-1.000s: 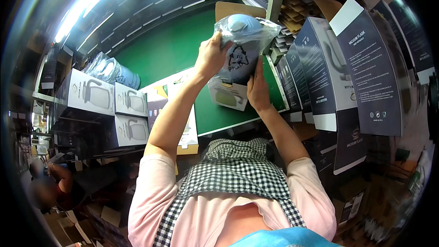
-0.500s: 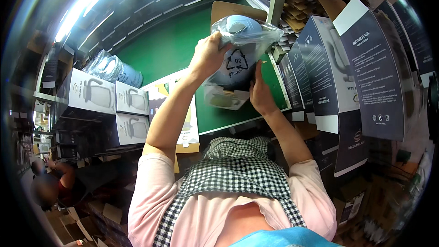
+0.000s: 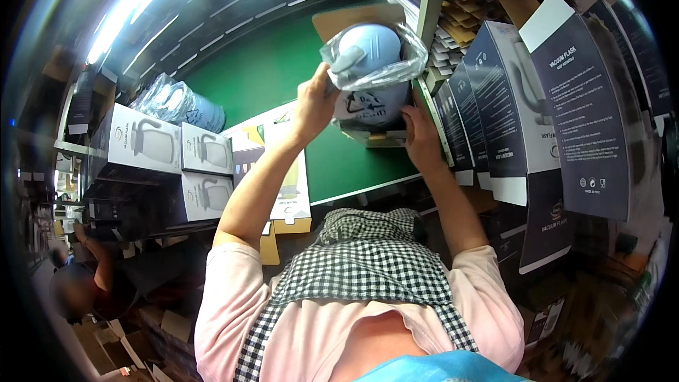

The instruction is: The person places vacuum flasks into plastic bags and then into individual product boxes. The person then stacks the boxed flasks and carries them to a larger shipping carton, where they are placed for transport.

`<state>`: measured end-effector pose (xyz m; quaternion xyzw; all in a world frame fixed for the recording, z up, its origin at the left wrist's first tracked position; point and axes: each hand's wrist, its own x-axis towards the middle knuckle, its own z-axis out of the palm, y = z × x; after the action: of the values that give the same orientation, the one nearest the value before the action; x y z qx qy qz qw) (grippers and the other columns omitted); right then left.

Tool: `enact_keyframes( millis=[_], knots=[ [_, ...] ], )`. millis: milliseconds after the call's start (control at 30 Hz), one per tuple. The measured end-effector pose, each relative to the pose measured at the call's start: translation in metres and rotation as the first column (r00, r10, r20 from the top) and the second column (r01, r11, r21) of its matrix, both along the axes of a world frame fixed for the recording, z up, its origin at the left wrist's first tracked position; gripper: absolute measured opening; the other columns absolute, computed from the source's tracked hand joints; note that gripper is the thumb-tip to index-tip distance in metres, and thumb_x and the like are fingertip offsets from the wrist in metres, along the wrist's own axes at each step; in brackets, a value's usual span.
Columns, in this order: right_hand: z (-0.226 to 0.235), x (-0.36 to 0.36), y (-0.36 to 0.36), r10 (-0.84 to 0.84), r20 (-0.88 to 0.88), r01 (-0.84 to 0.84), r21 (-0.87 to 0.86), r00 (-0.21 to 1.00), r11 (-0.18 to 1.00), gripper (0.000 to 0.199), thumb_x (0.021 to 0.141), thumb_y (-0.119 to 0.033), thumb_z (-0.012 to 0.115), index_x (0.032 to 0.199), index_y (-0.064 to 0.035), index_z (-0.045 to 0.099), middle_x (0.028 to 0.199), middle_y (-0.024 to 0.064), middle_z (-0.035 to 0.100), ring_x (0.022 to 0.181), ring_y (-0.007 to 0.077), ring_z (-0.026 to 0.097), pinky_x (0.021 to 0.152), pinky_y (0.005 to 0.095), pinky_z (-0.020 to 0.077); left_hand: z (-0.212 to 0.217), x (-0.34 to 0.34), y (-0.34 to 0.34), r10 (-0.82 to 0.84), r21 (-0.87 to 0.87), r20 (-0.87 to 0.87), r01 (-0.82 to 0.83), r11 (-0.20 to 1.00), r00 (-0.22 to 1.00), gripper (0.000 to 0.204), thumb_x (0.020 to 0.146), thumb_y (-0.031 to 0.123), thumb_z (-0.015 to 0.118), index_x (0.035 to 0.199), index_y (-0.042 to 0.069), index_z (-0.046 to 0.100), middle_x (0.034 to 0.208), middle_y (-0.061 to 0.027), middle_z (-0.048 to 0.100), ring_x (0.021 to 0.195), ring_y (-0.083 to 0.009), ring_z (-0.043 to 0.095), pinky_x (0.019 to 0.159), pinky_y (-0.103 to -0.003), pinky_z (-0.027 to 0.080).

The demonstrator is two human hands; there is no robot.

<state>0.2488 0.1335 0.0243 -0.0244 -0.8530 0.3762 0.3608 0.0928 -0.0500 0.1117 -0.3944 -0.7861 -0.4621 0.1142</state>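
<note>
Head view: light-blue jug in clear plastic bag [image 3: 373, 53] sits at 12 o'clock, half down in an open carton [image 3: 373, 119]. Left hand [image 3: 316, 102] is closed round the bag's side; right hand [image 3: 419, 140] steadies the carton, fingers wrapped on it. Step looks like boxing the jug; next prob. needs a straight push down w/ the carton held still. Carton's base is hidden behind the hands, bag's print blurred.

Both arms stretch forward, elbows bent; left hand [image 3: 316, 102] raised with fingers curled in a grip, right hand [image 3: 422, 138] just lower, fingers closed too.
</note>
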Motion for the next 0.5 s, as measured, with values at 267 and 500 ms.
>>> enact_keyframes(
  millis=[267, 500],
  knots=[
    [-0.018, 0.003, -0.03, -0.093, 0.12, 0.116, -0.206, 0.988, 0.972, 0.069, 0.078, -0.01, 0.079, 0.133, -0.0008, 0.038, 0.137, 0.0284, 0.041, 0.129, 0.0452, 0.043, 0.105, 0.0439, 0.0398, 0.043, 0.024, 0.061, 0.192, -0.04, 0.034, -0.191, 0.981, 0.981, 0.027, 0.086, 0.014, 0.072, 0.093, -0.001, 0.051, 0.084, -0.0239, 0.063, 0.078, -0.0458, 0.061, 0.068, -0.045, 0.048],
    [-0.013, 0.001, -0.042, -0.03, 0.011, 0.031, -0.148, 0.999, 0.988, 0.104, 0.08, -0.011, 0.078, 0.155, -0.0013, 0.007, 0.154, 0.0276, 0.024, 0.142, 0.0421, 0.03, 0.115, 0.0443, 0.0301, -0.062, 0.014, 0.024, 0.203, -0.4, -0.153, -0.248, 0.882, 0.967, 0.025, 0.085, 0.003, 0.061, 0.108, -0.002, 0.052, 0.105, -0.0277, 0.061, 0.098, -0.0437, 0.061, 0.079, -0.046, 0.051]
  ],
)
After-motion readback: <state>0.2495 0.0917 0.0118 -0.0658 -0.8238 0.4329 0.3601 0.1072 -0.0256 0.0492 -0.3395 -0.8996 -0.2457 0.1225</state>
